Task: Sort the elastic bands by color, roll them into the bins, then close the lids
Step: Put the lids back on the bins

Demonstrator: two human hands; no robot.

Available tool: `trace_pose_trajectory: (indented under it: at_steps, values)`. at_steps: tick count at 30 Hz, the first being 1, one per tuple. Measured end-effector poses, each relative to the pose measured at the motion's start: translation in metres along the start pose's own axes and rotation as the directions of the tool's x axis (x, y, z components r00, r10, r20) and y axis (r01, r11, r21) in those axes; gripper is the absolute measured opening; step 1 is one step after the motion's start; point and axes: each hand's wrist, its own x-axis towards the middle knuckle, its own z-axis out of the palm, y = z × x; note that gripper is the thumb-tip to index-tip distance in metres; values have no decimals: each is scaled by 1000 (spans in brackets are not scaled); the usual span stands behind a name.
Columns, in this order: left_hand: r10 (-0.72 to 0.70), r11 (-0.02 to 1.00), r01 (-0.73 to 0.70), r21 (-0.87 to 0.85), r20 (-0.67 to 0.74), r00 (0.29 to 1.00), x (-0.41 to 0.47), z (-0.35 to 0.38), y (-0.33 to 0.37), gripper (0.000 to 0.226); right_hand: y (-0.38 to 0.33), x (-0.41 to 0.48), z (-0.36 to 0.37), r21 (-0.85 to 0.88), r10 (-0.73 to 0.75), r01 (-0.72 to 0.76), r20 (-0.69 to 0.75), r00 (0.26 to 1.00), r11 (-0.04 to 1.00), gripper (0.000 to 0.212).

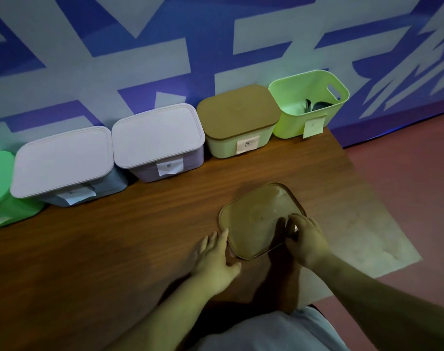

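A brown lid (256, 219) lies on the wooden table (114, 249), at five o'clock in the view. The right hand (307, 239) curls its fingers over the lid's rim at four o'clock, while the left hand (215, 259), fingers straight, touches the rim at eight o'clock. At two o'clock stands an open green bin (291, 122) — dark bands (317, 106) inside — beside the lidded bins (157, 138) along the wall.

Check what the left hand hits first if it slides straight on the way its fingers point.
Probably the brown lid: the left hand points its straight fingers up the table, right beside the lid's near-left edge. Whether they already touch is unclear. The right hand grips its near-right edge.
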Motion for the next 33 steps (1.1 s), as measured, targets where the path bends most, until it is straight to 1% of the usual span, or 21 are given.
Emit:
trace_pose_trajectory:
  at_steps: [2, 4, 6, 8, 10, 12, 14, 16, 18, 20, 21, 23, 24, 26, 27, 29, 31, 33]
  values:
    - [-22, 999, 21, -28, -39, 999, 8, -2, 4, 93, 7, 12, -5, 22, -10, 10, -26, 1000, 1000, 67]
    - [-44, 999, 43, -20, -77, 996, 14, -2, 10, 92, 10, 23, -10, 55, -21, 21, 4, 1000, 998, 70]
    - [-75, 997, 72, -39, -72, 995, 20, 0, 20, 92, 11, 31, -14, 76, -80, 76, 44, 996, 994, 70]
    - [-128, 982, 116, -150, -69, 989, 22, 2, 35, 92, 13, 37, -18, 106, -137, 129, 67, 988, 986, 68]
    - [-206, 927, 159, -339, -105, 973, 21, 4, 52, 89, 16, 37, -22, 193, -139, 110, 141, 980, 975, 72]
    - [-295, 837, 168, -521, -171, 940, 22, 3, 68, 85, 24, 39, -33, 277, -174, 111, 216, 961, 955, 81]
    - [-382, 761, 177, -624, -210, 900, 26, 0, 82, 82, 33, 43, -53, 284, -273, 198, 253, 928, 938, 87]
    - [-447, 690, 174, -703, -224, 866, 32, -5, 95, 80, 45, 49, -75, 256, -353, 289, 257, 900, 923, 87]
    - [-502, 636, 185, -749, -219, 837, 39, -12, 111, 74, 64, 57, -95, 240, -381, 327, 233, 895, 914, 82]
    - [-526, 609, 182, -772, -221, 821, 45, -18, 128, 71, 83, 66, -112, 240, -392, 342, 209, 896, 909, 79]
    - [-529, 607, 170, -776, -235, 815, 47, -21, 139, 69, 91, 69, -122, 245, -401, 351, 195, 895, 904, 77]
    - [-517, 653, 155, -741, -288, 806, 51, -24, 158, 57, 99, 75, -144, 301, -412, 351, 169, 895, 887, 71]
    - [-508, 675, 138, -725, -321, 800, 53, -25, 167, 51, 102, 77, -155, 343, -408, 342, 142, 902, 875, 66]
    - [-481, 678, 84, -730, -355, 802, 54, -25, 188, 46, 108, 81, -174, 423, -361, 303, 62, 931, 854, 58]
    - [-468, 673, 65, -737, -356, 809, 53, -25, 199, 48, 112, 84, -181, 468, -326, 269, 43, 944, 842, 55]
    - [-453, 665, 42, -746, -358, 816, 54, -22, 216, 60, 117, 87, -193, 578, -262, 200, 24, 965, 791, 49]
    - [-390, 708, 24, -706, -363, 846, 56, -16, 230, 73, 118, 91, -202, 731, -142, 70, 37, 989, 679, 41]
    - [-307, 778, 18, -628, -355, 883, 57, -7, 248, 83, 119, 97, -209, 843, 14, -76, 82, 997, 532, 34]
